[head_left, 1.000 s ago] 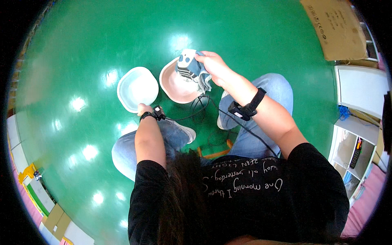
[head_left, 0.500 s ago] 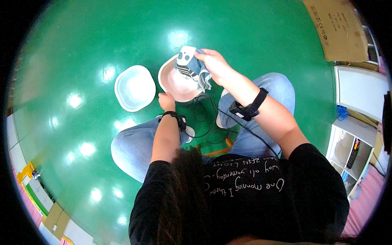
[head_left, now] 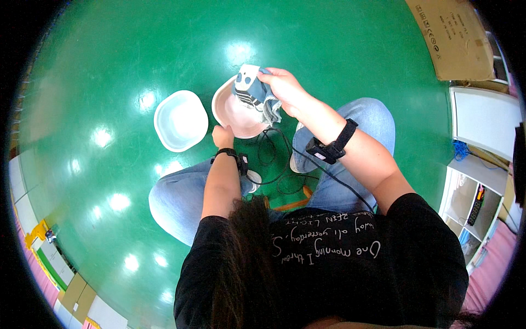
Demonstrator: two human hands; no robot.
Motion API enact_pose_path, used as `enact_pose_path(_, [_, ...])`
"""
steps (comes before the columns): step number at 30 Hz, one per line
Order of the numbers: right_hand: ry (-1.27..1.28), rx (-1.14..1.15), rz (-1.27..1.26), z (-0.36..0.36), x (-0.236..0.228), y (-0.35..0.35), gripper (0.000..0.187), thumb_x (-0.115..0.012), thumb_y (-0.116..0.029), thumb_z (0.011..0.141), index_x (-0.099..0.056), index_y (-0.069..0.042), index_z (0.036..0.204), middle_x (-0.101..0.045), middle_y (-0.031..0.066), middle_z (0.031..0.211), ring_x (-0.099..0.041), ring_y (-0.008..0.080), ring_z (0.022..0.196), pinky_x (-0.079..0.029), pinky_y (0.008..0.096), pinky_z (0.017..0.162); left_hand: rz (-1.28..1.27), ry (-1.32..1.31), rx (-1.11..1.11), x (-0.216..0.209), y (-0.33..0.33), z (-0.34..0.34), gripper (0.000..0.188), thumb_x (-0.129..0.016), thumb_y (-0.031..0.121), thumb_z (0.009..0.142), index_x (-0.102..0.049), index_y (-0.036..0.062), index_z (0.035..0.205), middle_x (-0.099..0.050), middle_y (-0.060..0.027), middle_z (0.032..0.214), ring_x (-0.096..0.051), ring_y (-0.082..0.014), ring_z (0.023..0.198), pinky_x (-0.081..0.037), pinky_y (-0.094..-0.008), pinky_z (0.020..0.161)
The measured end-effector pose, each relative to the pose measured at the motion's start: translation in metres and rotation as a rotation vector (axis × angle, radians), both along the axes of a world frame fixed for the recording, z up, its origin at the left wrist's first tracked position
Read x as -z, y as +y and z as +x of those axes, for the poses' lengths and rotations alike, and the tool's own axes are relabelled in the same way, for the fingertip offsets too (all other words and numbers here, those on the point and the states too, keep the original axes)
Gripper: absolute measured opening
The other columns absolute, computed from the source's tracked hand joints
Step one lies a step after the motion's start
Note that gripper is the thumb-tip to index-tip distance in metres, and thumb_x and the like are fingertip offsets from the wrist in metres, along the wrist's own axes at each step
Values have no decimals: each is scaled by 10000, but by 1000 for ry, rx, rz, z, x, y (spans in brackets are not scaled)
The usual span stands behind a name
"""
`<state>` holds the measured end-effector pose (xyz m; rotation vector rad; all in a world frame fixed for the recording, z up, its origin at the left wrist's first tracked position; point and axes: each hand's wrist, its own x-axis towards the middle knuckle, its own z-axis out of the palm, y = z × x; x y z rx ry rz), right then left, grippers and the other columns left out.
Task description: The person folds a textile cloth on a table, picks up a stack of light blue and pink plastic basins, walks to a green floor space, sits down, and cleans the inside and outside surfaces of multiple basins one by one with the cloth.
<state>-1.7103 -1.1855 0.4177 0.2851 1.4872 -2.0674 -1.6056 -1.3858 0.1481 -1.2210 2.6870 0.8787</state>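
We note one main change: the left hand (head_left: 223, 136), a second ago at the near rim of the white basin (head_left: 181, 120), is now at the near left rim of the pink basin (head_left: 236, 122). We find it loosely curled; whether the fingers grip the rim or only rest against it, we cannot tell. The white basin stands on the green floor (head_left: 126, 60) with no hand on it.

The right hand (head_left: 282, 88) is little altered. We see it closed, thumb and fingers pinching the upper edge of a blue and white patterned cloth (head_left: 254, 98), which hangs bunched over the far right part of the pink basin. Whether its lower end touches the basin is unclear.

We judge that both hands now serve the pink basin, the left placed where it could steady it, and that the cloth is not yet released.
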Motion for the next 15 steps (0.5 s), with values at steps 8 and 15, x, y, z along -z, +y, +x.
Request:
enact_pose_path(8, [3,-30,45,-11,8,-3,189,-529,-137,918,-624,7,995,-653,67,889,-605,147,757,-482,301,682,15,-45,-72,-23,9,-15,373,-613,169,726,-498,-17,1028,-643,-235,960,-627,-400,910,-487,-464,810])
enact_pose_path(15, [-45,4,22,9,9,5,176,-528,-122,899,-627,3,972,-651,77,875,-609,165,759,-480,308,692,120,14,-112,-19,2,-8,486,-610,168,693,-458,-51,1099,-634,-245,958,-623,-378,947,-473,-448,837])
